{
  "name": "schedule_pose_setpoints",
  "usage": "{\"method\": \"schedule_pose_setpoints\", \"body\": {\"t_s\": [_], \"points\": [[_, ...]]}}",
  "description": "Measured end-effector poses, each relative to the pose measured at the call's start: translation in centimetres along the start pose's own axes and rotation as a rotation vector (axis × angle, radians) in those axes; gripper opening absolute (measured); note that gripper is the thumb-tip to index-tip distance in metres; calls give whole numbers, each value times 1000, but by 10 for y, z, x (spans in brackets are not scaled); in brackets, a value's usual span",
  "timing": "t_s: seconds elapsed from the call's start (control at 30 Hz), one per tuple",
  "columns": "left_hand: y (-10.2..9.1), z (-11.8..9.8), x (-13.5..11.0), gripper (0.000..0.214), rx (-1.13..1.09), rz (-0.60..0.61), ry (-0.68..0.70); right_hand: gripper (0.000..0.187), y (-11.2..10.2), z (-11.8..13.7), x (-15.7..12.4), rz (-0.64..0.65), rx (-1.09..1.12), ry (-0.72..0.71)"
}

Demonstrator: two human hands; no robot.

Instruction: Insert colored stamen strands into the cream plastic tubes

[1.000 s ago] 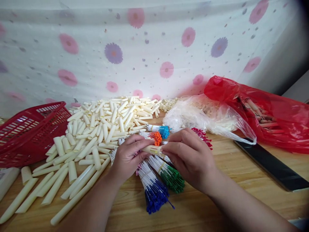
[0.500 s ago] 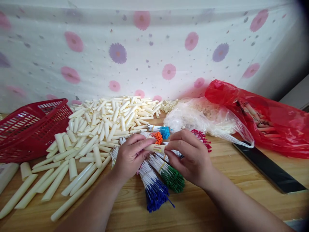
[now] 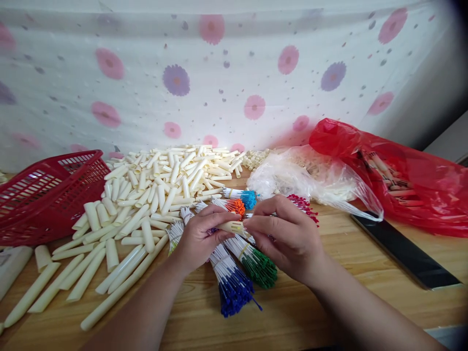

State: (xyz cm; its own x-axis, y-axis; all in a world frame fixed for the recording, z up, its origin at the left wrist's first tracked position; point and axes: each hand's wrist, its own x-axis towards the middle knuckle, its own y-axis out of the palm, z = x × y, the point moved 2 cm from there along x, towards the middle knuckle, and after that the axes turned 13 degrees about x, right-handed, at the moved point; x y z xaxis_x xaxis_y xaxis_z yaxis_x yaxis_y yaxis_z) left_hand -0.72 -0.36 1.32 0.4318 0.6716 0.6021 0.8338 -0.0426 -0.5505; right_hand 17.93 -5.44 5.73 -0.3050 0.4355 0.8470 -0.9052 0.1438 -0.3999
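In the middle, my left hand [image 3: 200, 238] is closed around a short cream pen barrel [image 3: 231, 226] with small slots in its side. The thumb lies below it and the fingers above. My right hand [image 3: 287, 235] pinches the right end of the same barrel; its fingertips hide that end. Bundles of thin white pen refills lie beneath and around both hands: dark blue-tipped refills [image 3: 234, 287], green-tipped refills [image 3: 259, 263], orange-tipped refills [image 3: 234, 206], light blue-tipped refills [image 3: 244, 197] and red-tipped refills [image 3: 303, 207]. Rubber bands circle some bundles.
A large heap of cream plastic tubes [image 3: 171, 170] spreads over the wooden table [image 3: 307, 317]. At left stands a red plastic basket [image 3: 54, 195]. To the right are a clear plastic bag [image 3: 292, 173], a red bag [image 3: 431, 190] with cream parts inside, and a dark flat strip [image 3: 405, 251].
The barrel has turned in my fingers, so its slots face differently and the coloured marks seen before show less. Both hands stay nearly in place; the view has shifted slightly.
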Motion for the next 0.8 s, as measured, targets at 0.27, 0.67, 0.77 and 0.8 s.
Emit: {"method": "schedule_pose_setpoints", "body": {"t_s": [0.27,0.67,0.77,0.8], "points": [[-1,-4,-1,31,249,-134,83,8,0,-6,1,-11,50,66],[0,-5,-3,28,632,-219,134,12,8,-29,-1,-27,194,395],[-1,-5,-4,29,695,-239,126,11,12,-32,-2,-49,259,433],[-1,-5,-4,29,711,-245,124,11,13,-33,-3,-64,275,447]]}}
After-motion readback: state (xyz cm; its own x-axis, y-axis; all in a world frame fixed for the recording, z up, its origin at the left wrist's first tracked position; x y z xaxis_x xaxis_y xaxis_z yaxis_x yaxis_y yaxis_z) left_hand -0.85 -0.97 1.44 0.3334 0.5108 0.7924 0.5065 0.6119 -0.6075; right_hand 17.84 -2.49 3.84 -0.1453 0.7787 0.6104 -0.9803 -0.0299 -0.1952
